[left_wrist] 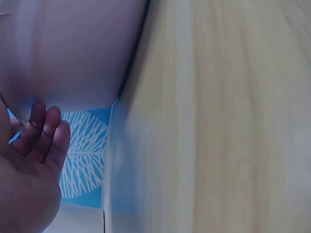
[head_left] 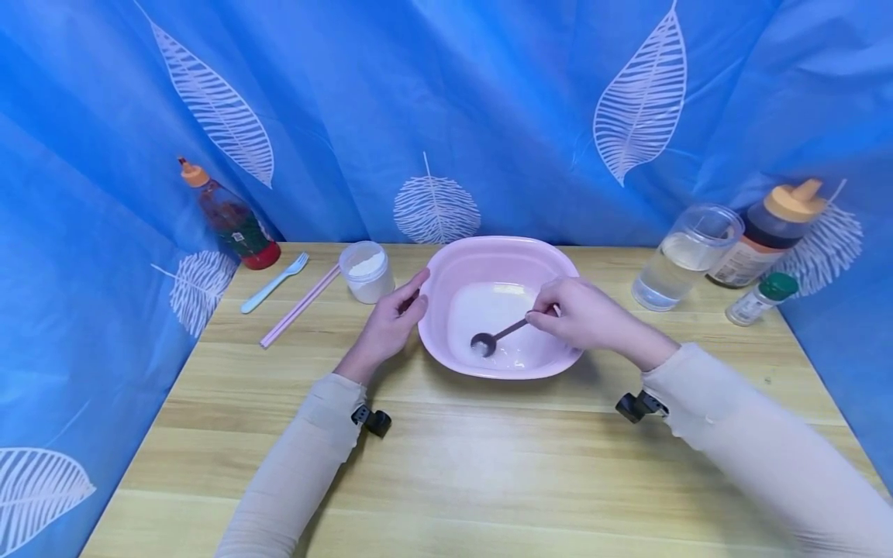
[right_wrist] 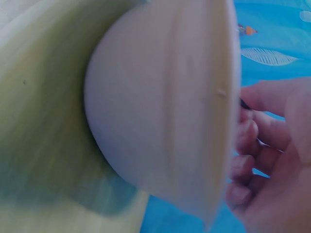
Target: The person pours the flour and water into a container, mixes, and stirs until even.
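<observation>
A pink basin (head_left: 446, 256) stands on the table with a pale, shiny layer in its bottom. My right hand (head_left: 582, 314) pinches the handle of a dark brown measuring spoon (head_left: 504, 332) above the basin's right part. The spoon's round bowl is low inside the basin; whether it touches the bottom is unclear. In the right wrist view, the basin wall (right_wrist: 150, 97) hides most of the spoon, and fingers curl beside the rim. At the basin's left side, my left hand (head_left: 387, 322) rests against the outer wall (left_wrist: 73, 53), its fingers (left_wrist: 58, 141) loosely extended.
Left of the basin are a jar of white powder (head_left: 370, 283), pink chopsticks (head_left: 300, 306), a light blue fork (head_left: 275, 283) and a red sauce bottle (head_left: 237, 221). To the right stand a clear water cup (head_left: 673, 260), a dark sauce bottle (head_left: 753, 244) and a green-capped shaker (head_left: 756, 301). Blue curtains surround the table.
</observation>
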A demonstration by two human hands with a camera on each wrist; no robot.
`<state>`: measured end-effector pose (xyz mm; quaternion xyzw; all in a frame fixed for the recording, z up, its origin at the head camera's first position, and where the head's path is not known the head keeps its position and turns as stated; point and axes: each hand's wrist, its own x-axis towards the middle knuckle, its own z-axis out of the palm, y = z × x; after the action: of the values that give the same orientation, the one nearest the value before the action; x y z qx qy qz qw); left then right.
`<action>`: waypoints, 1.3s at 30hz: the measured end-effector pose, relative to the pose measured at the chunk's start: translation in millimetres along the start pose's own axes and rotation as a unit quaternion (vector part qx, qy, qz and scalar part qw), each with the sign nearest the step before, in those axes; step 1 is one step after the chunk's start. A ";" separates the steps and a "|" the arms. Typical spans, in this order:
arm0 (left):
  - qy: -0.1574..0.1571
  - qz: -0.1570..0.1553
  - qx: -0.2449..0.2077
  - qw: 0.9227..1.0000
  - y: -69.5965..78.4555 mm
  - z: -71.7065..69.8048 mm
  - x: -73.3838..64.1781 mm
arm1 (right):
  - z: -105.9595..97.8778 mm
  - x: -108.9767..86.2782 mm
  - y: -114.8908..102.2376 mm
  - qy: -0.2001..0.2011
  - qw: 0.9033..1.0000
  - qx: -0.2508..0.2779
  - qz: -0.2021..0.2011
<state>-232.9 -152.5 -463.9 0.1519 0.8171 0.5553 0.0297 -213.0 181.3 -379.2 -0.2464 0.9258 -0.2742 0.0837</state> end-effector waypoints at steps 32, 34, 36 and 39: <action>0.001 0.010 -0.013 1.000 -1.2 -0.3 -0.4 | -24.0 2.6 23.4 0.059 0.992 -0.041 0.108; -0.001 0.008 -0.014 1.000 -0.8 -0.4 -0.5 | -21.9 3.8 22.0 0.051 0.992 -0.029 0.114; -0.002 0.008 -0.014 1.000 -0.1 -0.5 -0.5 | -19.6 4.8 20.9 0.047 0.992 -0.019 0.115; -0.003 0.008 -0.017 1.000 0.3 -0.3 0.1 | -16.3 6.1 20.4 0.044 0.992 -0.008 0.115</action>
<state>-233.0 -152.6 -463.5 0.1595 0.8065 0.5685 0.0305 -231.3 200.7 -376.9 -0.1262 0.9530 -0.2659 0.0715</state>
